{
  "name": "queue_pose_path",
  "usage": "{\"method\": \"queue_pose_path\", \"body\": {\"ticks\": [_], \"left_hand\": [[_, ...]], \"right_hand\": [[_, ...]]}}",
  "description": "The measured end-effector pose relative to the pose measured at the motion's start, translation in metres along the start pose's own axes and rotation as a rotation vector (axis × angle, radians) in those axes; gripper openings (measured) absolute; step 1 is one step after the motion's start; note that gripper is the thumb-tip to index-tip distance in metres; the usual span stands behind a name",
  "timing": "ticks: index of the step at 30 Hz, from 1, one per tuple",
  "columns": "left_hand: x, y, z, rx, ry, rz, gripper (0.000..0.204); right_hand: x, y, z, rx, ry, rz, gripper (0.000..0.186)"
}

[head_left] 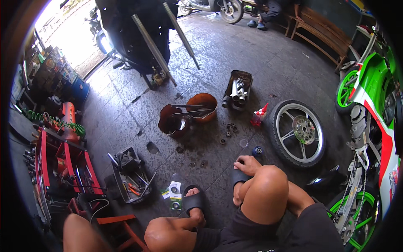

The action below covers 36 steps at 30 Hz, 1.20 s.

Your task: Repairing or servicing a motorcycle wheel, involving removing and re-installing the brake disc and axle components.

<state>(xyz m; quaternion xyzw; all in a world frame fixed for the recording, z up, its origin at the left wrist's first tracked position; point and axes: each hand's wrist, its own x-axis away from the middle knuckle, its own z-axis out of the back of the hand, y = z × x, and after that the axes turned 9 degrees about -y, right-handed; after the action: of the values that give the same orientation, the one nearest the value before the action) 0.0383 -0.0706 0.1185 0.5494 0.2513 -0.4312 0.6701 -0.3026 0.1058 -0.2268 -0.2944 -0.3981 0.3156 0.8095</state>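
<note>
Past my right knee, just above the right sandal (236, 178), hangs my right hand (248, 165). Its fingers are curled closed, and whatever they may hold is hidden. Near it on the floor stand a small round blue can (257, 150) and a thin clear ring (244, 143). Of my left arm (82, 235) only a blurred part shows at the lower left; my left hand is out of view. Beside my left sandal (193, 201) lie small packets (176, 202) with black ring seals. Several small dark round parts (228, 134) sit farther out.
A spoked wheel with brake disc (286, 142) lies at right, beside a red-capped bottle (257, 117). Rusty cut-open tins (171, 126) and a bin of metal tubes (231, 101) stand ahead. A tool tray (137, 199), red tool rack (92, 178) and green motorcycle (380, 73) flank me.
</note>
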Motion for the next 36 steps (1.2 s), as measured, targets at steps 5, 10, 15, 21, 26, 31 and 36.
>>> {"method": "queue_pose_path", "body": {"ticks": [5, 10, 15, 21, 26, 31, 36], "left_hand": [[0.041, -0.021, -0.001, -0.127, 0.114, 0.598, 0.01], [0.087, -0.042, -0.004, -0.161, 0.246, 1.071, 0.01], [0.09, -0.037, -0.016, -0.134, 0.25, 1.092, 0.011], [0.059, -0.036, -0.031, -0.116, 0.098, 0.845, 0.012], [0.039, -0.038, -0.038, -0.11, 0.024, 0.668, 0.013], [0.034, -0.042, -0.039, -0.115, 0.012, 0.602, 0.014], [0.035, -0.046, -0.038, -0.133, 0.013, 0.556, 0.015]], "right_hand": [[0.016, 0.013, -0.004, -0.089, 0.084, -0.111, 0.035], [0.023, 0.017, 0.001, -0.17, 0.15, -0.091, 0.03], [0.026, 0.022, -0.003, -0.145, 0.239, -0.141, 0.025], [0.038, 0.018, 0.001, -0.25, 0.244, -0.152, 0.026], [0.055, 0.003, 0.009, -0.212, 0.195, -0.237, 0.03], [0.064, -0.005, 0.016, -0.167, 0.207, -0.271, 0.031], [0.092, -0.008, 0.02, -0.015, 0.258, -0.166, 0.033]]}}
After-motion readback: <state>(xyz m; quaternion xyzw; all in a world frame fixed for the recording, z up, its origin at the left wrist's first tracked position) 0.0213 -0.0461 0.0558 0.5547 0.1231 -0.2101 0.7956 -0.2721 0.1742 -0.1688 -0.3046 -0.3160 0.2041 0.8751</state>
